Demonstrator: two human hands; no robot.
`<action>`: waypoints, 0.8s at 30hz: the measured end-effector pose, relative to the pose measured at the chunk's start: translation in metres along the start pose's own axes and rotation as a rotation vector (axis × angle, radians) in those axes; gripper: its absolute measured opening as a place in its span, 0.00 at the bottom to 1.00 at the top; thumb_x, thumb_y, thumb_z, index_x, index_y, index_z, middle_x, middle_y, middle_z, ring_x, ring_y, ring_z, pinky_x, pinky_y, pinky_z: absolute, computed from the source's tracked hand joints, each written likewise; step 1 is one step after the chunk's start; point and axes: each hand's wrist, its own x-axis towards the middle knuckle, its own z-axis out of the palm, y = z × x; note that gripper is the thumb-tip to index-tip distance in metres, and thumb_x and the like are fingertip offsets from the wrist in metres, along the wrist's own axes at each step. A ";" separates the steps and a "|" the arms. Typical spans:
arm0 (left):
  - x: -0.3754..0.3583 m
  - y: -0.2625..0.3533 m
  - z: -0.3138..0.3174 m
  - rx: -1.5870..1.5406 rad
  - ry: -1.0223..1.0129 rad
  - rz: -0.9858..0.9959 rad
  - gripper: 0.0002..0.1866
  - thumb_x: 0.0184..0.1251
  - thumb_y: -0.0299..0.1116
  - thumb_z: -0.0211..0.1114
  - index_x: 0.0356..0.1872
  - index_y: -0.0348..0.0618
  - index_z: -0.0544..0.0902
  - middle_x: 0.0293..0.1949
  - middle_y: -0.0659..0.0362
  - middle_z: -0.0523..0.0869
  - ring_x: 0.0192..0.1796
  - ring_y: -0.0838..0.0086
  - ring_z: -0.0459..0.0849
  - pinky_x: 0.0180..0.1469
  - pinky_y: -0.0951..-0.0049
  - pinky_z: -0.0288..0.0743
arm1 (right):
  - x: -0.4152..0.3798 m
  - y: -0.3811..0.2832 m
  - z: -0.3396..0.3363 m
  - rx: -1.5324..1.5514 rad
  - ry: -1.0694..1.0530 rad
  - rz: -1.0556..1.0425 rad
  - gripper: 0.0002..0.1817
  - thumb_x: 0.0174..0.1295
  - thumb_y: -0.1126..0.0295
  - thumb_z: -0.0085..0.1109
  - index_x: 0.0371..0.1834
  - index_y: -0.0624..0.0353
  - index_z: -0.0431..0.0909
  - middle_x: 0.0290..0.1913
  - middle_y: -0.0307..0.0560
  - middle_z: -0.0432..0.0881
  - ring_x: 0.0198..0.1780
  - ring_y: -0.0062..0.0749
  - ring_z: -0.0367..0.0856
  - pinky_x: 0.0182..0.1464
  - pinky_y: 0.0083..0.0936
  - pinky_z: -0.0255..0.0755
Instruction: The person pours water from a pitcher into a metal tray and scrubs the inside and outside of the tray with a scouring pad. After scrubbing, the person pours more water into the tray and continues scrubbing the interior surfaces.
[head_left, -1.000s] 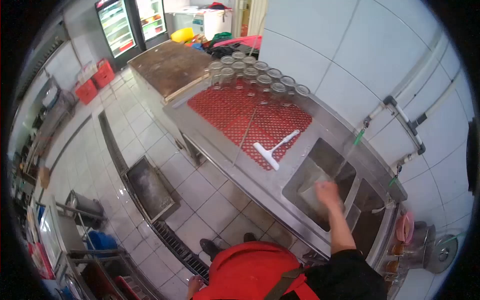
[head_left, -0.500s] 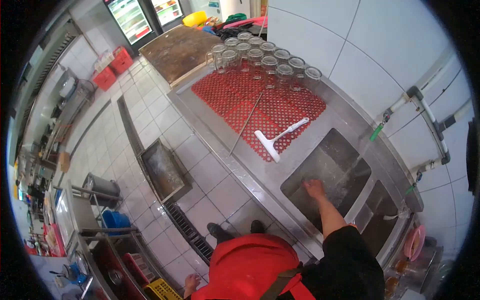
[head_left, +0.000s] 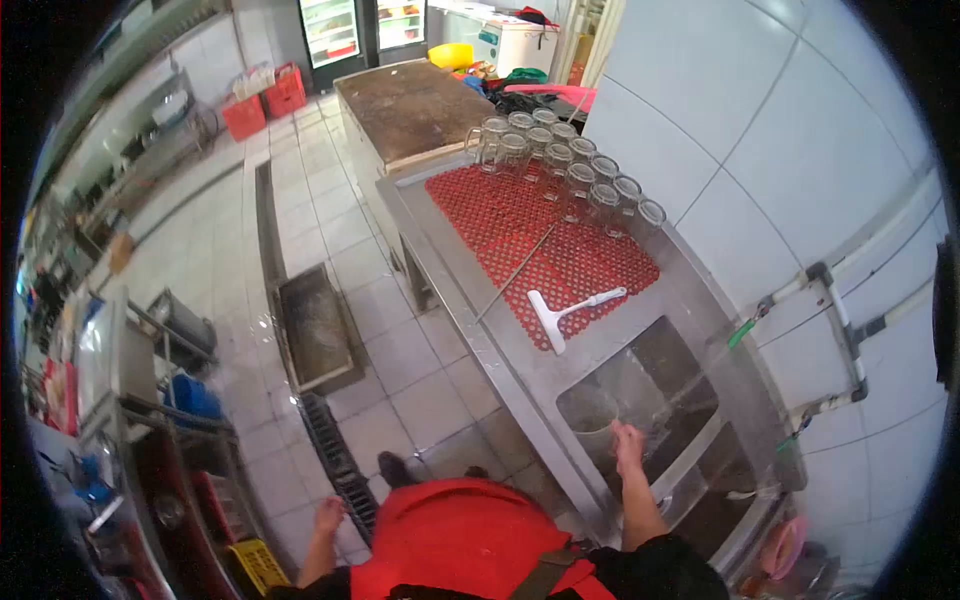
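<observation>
My right hand [head_left: 628,447] is inside the near basin of the steel sink [head_left: 575,372], its fingers closed. A pale rounded shape shows beside the fingers, but what they hold is not clear. Away from the counter, my left hand [head_left: 328,515] is low at my side above the floor, fingers loosely apart and nothing in it. On the red perforated mat [head_left: 500,225] beside the sink lies a white squeegee [head_left: 550,320]. A thin rod [head_left: 515,270] lies across the mat's edge. Several clear glass mugs [head_left: 580,180] stand upside down at the mat's far end.
A green-handled tap [head_left: 741,333] is on the wall pipe to the right. Behind the counter is a brown-topped table [head_left: 415,105]. A rectangular floor basin [head_left: 315,325] and a drain grate [head_left: 335,470] lie on my left, near shelves with a yellow crate [head_left: 258,565].
My view has turned, shifting the counter lower in the picture. My right hand has drawn nearer to me within the basin and its fingers have closed. My left hand has swung forward and outward.
</observation>
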 end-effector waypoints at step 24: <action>-0.014 -0.091 -0.125 -0.241 0.211 -0.333 0.12 0.63 0.38 0.61 0.36 0.39 0.82 0.28 0.59 0.84 0.28 0.76 0.82 0.30 0.73 0.76 | -0.124 -0.260 0.428 -0.128 -0.569 -0.056 0.18 0.64 0.58 0.59 0.22 0.57 0.70 0.22 0.33 0.69 0.24 0.21 0.67 0.24 0.26 0.60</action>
